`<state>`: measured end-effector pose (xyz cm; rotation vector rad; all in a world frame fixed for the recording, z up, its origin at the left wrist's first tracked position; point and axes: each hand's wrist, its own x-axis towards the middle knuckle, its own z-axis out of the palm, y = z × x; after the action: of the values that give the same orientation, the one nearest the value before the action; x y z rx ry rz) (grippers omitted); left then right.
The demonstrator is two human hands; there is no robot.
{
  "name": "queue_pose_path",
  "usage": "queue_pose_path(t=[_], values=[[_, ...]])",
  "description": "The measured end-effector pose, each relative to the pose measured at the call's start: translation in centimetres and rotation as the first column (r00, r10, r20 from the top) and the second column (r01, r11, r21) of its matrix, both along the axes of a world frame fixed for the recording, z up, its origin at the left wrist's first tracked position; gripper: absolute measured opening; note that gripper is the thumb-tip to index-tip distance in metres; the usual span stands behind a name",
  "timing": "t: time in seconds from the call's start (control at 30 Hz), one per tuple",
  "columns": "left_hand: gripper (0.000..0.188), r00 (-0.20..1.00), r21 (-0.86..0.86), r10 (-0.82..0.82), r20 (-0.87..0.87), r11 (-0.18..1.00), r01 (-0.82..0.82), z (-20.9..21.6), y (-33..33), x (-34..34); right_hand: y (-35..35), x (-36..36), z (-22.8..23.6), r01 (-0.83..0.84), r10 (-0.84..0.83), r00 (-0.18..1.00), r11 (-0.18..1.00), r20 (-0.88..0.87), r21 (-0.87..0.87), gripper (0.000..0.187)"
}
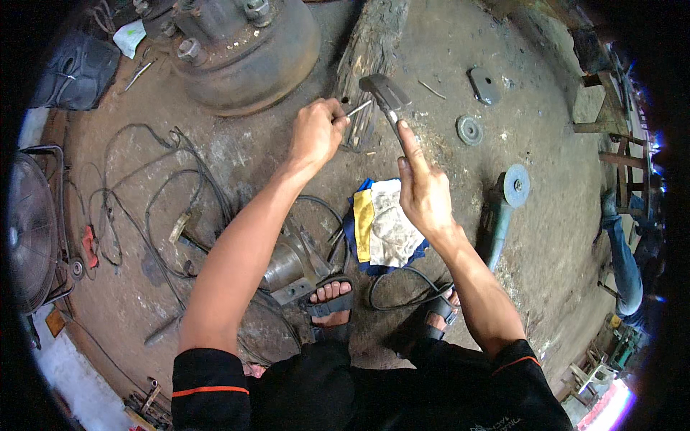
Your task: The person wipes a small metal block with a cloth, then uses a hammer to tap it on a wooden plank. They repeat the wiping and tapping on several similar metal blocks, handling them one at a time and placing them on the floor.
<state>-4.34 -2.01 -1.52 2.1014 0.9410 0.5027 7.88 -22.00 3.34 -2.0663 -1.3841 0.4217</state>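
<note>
My left hand is closed around a thin metal rod, its tip pointing right toward a dark curved blade on a narrow shaft. My right hand grips that bladed tool by its shaft, the index finger stretched along it; the handle end is hidden by the palm. Rod tip and blade lie close together in the picture; I cannot tell if they touch. Behind them, a weathered wooden plank lies on the floor. Below my right hand sits a pile of white, yellow and blue rags.
A heavy rusty round base with bolts stands at upper left. An angle grinder, a loose disc and an oval plate lie right. Cables tangle left, near a fan. Another person's leg shows far right.
</note>
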Motion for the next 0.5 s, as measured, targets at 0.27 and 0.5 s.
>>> queue_pose_path(t=[0.27, 0.5], values=[[0.016, 0.999, -0.059, 0.006, -0.043, 0.998, -0.009, -0.1, -0.1, -0.5, 0.6, 0.9, -0.5, -0.019, 0.031, 0.998, 0.974, 0.052, -0.224, 0.068], [0.016, 0.988, -0.066, 0.024, -0.155, 0.997, -0.034, 0.4, 0.2, -0.6, -0.4, -1.7, 0.7, -0.037, 0.032, 0.999, 0.983, 0.032, 0.182, 0.069]])
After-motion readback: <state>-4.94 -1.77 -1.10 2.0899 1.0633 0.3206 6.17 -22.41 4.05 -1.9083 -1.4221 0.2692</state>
